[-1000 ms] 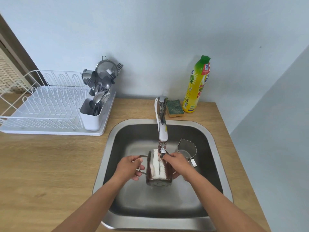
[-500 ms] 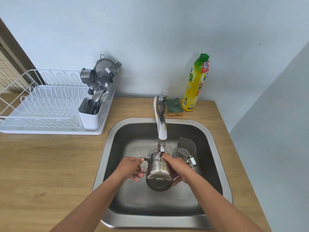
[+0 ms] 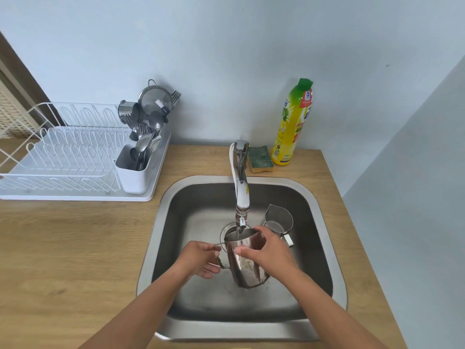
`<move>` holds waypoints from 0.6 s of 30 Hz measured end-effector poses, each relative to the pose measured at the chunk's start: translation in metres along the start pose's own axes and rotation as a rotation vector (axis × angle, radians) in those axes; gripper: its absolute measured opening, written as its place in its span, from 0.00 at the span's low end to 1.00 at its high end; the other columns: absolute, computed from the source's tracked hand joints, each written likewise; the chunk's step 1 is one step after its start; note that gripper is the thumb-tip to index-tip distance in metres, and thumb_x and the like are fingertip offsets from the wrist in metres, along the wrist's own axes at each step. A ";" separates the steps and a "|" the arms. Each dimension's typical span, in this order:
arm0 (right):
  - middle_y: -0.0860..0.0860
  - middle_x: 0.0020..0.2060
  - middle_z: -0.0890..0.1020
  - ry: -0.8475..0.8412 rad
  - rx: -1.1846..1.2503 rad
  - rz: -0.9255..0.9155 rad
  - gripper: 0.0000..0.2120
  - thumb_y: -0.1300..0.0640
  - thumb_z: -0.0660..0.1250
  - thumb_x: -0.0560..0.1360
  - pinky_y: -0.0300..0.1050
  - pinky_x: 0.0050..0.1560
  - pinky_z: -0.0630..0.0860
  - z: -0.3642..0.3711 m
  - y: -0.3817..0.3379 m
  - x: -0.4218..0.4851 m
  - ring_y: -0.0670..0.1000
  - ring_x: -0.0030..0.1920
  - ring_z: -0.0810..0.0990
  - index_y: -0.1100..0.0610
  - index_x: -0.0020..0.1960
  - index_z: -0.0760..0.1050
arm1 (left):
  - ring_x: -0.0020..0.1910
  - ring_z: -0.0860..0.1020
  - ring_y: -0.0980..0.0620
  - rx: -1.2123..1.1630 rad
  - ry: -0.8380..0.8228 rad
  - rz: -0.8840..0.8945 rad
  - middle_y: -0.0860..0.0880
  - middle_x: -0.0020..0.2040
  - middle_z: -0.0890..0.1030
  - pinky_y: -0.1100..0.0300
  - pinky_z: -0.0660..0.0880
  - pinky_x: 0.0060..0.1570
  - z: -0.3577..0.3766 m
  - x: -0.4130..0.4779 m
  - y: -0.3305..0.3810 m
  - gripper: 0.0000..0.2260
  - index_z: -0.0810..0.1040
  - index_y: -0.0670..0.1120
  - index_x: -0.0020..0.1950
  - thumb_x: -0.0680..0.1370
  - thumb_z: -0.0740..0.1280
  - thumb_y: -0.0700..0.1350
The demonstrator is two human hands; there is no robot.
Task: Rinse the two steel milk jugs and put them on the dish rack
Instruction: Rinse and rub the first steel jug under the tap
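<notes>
In the sink (image 3: 156, 238), mid-frame, a jug (image 3: 245, 263) is gripped: handle by left hand (image 3: 200, 259), body by right hand (image 3: 269, 253).

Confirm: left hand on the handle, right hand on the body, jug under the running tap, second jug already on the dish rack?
Not quite. The second jug is not on the dish rack; it stands in the sink, right of the tap, as the head view shows. The rest holds: left hand on the handle, right hand on the jug under the stream.
</notes>
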State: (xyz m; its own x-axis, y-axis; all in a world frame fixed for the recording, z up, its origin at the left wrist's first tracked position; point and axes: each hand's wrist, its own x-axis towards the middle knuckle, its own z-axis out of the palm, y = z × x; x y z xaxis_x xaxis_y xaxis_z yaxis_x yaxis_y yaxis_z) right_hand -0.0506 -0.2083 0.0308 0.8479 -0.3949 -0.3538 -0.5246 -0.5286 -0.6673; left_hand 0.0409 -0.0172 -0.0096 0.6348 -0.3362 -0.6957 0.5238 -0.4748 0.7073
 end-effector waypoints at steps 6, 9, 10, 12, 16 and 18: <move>0.43 0.63 0.77 0.020 -0.011 -0.056 0.42 0.41 0.79 0.61 0.47 0.62 0.76 -0.010 0.007 -0.007 0.46 0.61 0.76 0.40 0.71 0.65 | 0.37 0.84 0.48 -0.001 -0.011 0.053 0.41 0.45 0.86 0.58 0.78 0.36 0.011 -0.001 0.006 0.06 0.82 0.43 0.52 0.77 0.68 0.36; 0.44 0.59 0.78 0.004 0.028 -0.068 0.40 0.48 0.80 0.63 0.45 0.61 0.75 -0.012 0.010 -0.005 0.46 0.59 0.77 0.40 0.71 0.65 | 0.39 0.85 0.49 -0.021 0.007 0.102 0.45 0.42 0.86 0.58 0.79 0.38 0.007 -0.001 0.011 0.08 0.82 0.43 0.52 0.75 0.71 0.35; 0.44 0.59 0.78 -0.007 0.045 -0.071 0.40 0.50 0.80 0.64 0.45 0.62 0.75 -0.012 0.011 -0.004 0.47 0.59 0.77 0.40 0.70 0.65 | 0.40 0.84 0.49 -0.026 0.013 0.122 0.45 0.41 0.86 0.57 0.79 0.39 0.004 -0.001 0.012 0.08 0.82 0.43 0.51 0.74 0.71 0.34; 0.43 0.58 0.79 -0.028 0.084 -0.083 0.39 0.55 0.80 0.65 0.47 0.63 0.76 -0.009 0.014 0.000 0.46 0.60 0.78 0.40 0.69 0.65 | 0.40 0.82 0.50 -0.017 0.030 0.173 0.48 0.38 0.85 0.56 0.78 0.42 0.000 -0.004 0.016 0.08 0.82 0.44 0.47 0.72 0.73 0.32; 0.40 0.58 0.79 -0.021 0.110 -0.141 0.39 0.59 0.80 0.64 0.49 0.65 0.75 -0.005 0.012 0.014 0.44 0.60 0.79 0.38 0.67 0.66 | 0.36 0.80 0.54 -0.015 0.102 0.252 0.51 0.35 0.84 0.56 0.78 0.43 -0.008 -0.012 0.027 0.11 0.84 0.48 0.41 0.69 0.76 0.32; 0.40 0.61 0.78 -0.011 0.088 -0.170 0.40 0.60 0.79 0.65 0.50 0.66 0.74 -0.005 0.008 0.023 0.45 0.61 0.78 0.37 0.69 0.64 | 0.35 0.79 0.55 -0.024 0.131 0.293 0.52 0.34 0.84 0.56 0.77 0.43 -0.011 -0.018 0.030 0.11 0.85 0.51 0.39 0.68 0.77 0.34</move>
State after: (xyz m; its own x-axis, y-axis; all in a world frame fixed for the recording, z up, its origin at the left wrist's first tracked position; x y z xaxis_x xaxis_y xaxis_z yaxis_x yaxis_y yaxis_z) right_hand -0.0359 -0.2253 0.0213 0.9248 -0.2968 -0.2381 -0.3655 -0.5190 -0.7727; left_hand 0.0515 -0.0165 0.0261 0.8274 -0.3479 -0.4408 0.3200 -0.3529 0.8792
